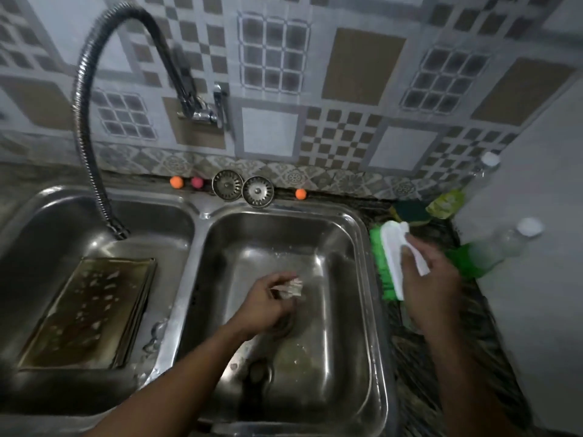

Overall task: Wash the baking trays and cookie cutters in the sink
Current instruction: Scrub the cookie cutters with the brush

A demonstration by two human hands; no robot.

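Head cam: left hand [268, 305] pinches a pale crumpled wad [291, 288] centre-frame, right hand [432, 279] grips white-handled green-bristle brush [389, 263], presumably to scrub.

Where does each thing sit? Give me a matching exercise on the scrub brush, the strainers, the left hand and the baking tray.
1 scrub brush
2 sink strainers
3 left hand
4 baking tray

A left basin
B right basin, holding a small crumpled thing
C back ledge
D beside the right basin, gripped by right hand

Pairs: 1-D, 2-C, 3-B, 4-A.
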